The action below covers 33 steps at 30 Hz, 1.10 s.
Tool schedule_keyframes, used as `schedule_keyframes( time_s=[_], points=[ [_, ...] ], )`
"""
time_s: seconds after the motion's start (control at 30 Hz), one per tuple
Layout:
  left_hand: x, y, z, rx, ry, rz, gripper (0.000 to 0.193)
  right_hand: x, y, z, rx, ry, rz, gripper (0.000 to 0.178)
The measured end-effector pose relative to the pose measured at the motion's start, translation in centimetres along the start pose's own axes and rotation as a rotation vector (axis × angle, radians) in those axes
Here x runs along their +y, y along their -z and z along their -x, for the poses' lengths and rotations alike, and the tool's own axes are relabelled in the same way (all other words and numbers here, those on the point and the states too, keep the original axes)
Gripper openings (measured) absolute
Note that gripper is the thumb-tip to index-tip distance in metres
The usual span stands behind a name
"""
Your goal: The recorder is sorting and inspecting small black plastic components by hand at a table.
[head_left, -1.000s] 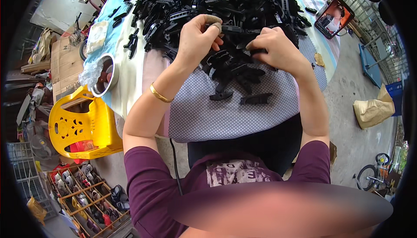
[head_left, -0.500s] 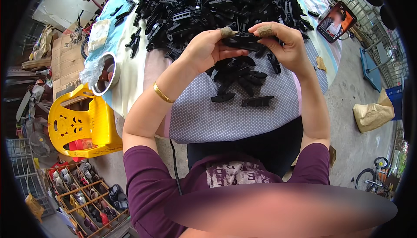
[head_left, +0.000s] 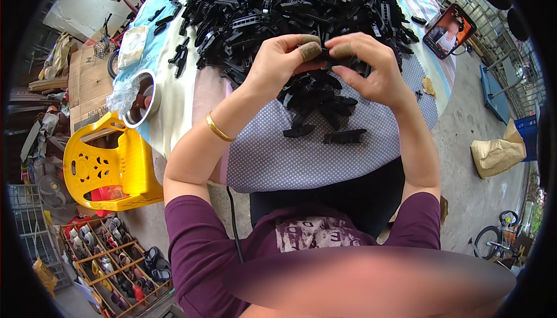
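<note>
My left hand (head_left: pixel 278 65) is raised over the near edge of a large heap of black plastic parts (head_left: pixel 243 42). Tan finger covers wrap its thumb and a finger, which pinch together on a dark part mostly hidden behind them; only a sliver shows. Close beside those fingertips is my right hand (head_left: pixel 371 68), its covered finger and its thumb apart, with nothing visible between them. Below both hands lies a smaller cluster of black parts (head_left: pixel 333 104). Two single black parts (head_left: pixel 345 137) rest nearer me on the dotted grey cloth (head_left: pixel 278 164).
A phone (head_left: pixel 449 31) stands on the table's right side, with a small dark piece (head_left: pixel 419 94) nearer my right wrist. At left are a metal bowl (head_left: pixel 152 103) and a yellow plastic chair (head_left: pixel 116 161). A shoe rack (head_left: pixel 119 263) stands lower left. A paper sack (head_left: pixel 498 154) sits at right.
The long black part between both hands has become mostly hidden. My left fingers have closed together, and my right thumb has parted from its fingers. A small dark piece now shows near my right wrist.
</note>
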State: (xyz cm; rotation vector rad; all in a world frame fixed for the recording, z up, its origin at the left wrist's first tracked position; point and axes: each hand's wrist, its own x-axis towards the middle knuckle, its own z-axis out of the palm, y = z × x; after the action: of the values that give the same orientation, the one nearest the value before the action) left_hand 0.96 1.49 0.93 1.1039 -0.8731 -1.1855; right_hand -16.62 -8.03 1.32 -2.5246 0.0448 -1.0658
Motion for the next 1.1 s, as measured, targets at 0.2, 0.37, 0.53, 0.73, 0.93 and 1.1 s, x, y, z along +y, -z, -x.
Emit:
schedule_keyframes(
  time_s=[0.2, 0.37, 0.53, 0.73, 0.93, 1.1],
  points=[
    [-0.4, -0.5, 0.8, 0.022, -0.538, -0.654, 0.030, 0.2, -0.1, 0.2, -0.133, -0.467, -0.322, 0.043],
    [-0.1, -1.2, 1.0, 0.080, -0.814, -0.894, 0.037, -0.2, 0.2, 0.3, -0.078, -0.365, -0.208, 0.038],
    [0.0, -1.0, 1.0, 0.009, -0.839, -0.931, 0.036, 0.4, 0.8, 0.2, -0.082, -0.364, -0.285, 0.031],
    [-1.2, -3.6, 3.1, -0.406, -0.549, -0.764, 0.038, 3.4, 5.1, 1.5, -0.064, -0.697, -0.421, 0.018],
    [-2.2, -4.7, 1.5, -0.371, -0.697, -0.936, 0.022, 3.0, 3.8, 2.2, -0.325, -0.587, 0.221, 0.036],
    [-2.6, -5.8, -3.8, -0.105, -0.533, -1.245, 0.027, 2.7, 3.8, 1.8, -0.370, -0.675, 0.195, 0.038]
  ],
)
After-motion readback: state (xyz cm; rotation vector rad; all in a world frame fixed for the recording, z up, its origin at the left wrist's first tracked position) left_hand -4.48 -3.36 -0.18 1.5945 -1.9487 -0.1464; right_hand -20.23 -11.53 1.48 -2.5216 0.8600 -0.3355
